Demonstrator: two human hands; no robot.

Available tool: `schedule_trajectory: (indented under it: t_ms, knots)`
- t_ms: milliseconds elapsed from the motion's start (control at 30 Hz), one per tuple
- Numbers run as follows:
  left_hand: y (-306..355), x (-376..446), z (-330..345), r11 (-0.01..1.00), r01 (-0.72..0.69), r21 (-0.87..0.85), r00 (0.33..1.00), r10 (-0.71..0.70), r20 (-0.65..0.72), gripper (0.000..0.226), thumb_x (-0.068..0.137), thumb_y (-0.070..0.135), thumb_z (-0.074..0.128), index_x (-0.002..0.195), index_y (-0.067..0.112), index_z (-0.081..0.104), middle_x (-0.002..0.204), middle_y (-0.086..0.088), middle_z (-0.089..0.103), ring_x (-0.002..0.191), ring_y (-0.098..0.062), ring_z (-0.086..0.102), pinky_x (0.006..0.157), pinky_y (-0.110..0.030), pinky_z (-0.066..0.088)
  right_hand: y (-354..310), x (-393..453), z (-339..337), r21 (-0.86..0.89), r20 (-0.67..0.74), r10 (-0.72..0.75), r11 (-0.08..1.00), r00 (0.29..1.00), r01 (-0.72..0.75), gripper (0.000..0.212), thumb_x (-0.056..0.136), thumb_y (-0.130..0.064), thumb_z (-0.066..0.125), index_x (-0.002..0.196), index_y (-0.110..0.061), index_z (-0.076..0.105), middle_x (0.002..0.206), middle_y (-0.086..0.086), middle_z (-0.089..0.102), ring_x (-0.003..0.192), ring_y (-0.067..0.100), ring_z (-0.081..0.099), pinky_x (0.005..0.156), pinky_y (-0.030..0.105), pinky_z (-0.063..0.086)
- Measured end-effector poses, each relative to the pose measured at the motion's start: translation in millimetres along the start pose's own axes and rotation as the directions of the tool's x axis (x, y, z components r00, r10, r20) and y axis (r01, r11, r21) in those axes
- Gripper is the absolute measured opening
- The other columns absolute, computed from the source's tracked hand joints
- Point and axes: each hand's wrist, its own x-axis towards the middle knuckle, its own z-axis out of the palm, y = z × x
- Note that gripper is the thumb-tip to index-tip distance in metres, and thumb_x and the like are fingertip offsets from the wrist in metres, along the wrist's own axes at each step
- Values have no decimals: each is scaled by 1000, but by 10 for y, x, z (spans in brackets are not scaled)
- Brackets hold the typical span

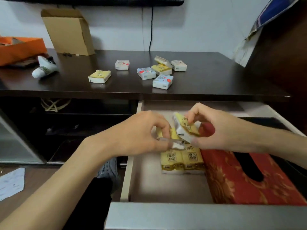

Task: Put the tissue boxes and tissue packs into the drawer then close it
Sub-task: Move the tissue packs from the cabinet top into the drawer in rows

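The right hand (214, 128) pinches a small yellow plastic-wrapped tissue pack (186, 127), tilted, directly above the row of yellow packs (181, 161) in the open pale wooden drawer (126, 180). The left hand (141, 132) closes its fingertips on another yellow pack (174, 138) just below. Placement lies straight down, right hand nearer.

Soft, even indoor light falls from above; my dark glossy wooden tabletop (207, 77) mirrors the packs with faint reflections. My left hand (141, 131) smears with motion blur at the fingertips. Wide-angle distortion bends the edges, and the shelves below sit in deep shadow.
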Motion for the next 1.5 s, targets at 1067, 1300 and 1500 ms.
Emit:
schedule_trajectory:
  t_ms: [1067, 1300, 1500]
  knots:
    - [6, -322, 570, 968, -118, 221, 929, 29, 368, 21, 85, 47, 68, 103, 36, 72, 84, 21, 66, 78, 0, 59, 67, -21, 50, -60, -348, 256, -549, 447, 84, 812, 891, 199, 62, 84, -83, 34, 100, -36, 72, 107, -20, 56, 111, -2, 49, 125, 51, -6]
    - [-105, -194, 330, 931, -140, 337, 990, 124, 67, 32, 84, 55, 65, 112, 39, 67, 111, 20, 61, 106, -1, 54, 85, -33, 51, -5, 6, 124, -510, 119, -82, 850, 990, 131, 31, 93, -53, 43, 99, -35, 68, 101, -17, 61, 103, 9, 56, 90, 41, 49]
    - [-282, 232, 417, 845, -13, 535, 996, -37, 84, 54, 92, 56, 53, 133, 21, 53, 132, 2, 55, 123, -19, 50, 100, -39, 43, 292, 523, 270, -630, 109, 198, 772, 974, -87, 31, 97, -30, 47, 121, -18, 62, 129, 5, 63, 122, 31, 57, 98, 48, 49]
